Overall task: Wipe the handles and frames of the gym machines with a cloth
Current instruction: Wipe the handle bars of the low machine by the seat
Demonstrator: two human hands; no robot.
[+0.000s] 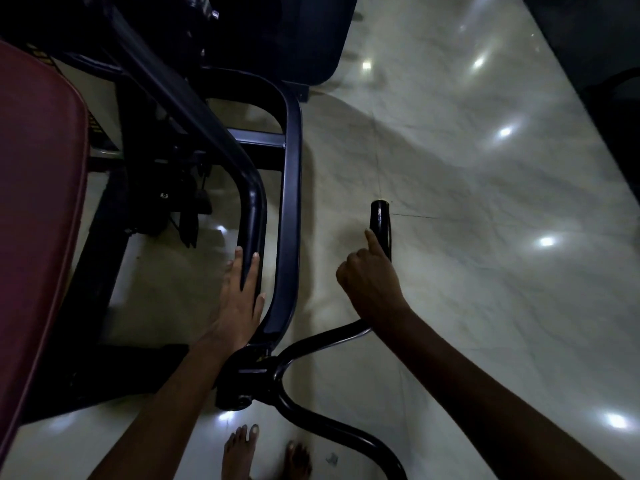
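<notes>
While left hand (239, 299) rests on frame tube (254, 216), right hand (370, 282) grips handle (381, 220).

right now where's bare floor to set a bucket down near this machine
Free: the pale floor right of the black frame tube and beyond the right hand on the handle. Crowded: left, among the frame bars by the left hand and red pad.

Left hand (240, 299) lies flat with straight fingers; right hand (372, 282) is curled, thumb extended.

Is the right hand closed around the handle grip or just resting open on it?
Closed: the right hand curls round the black handle grip, thumb lying along it.
</notes>
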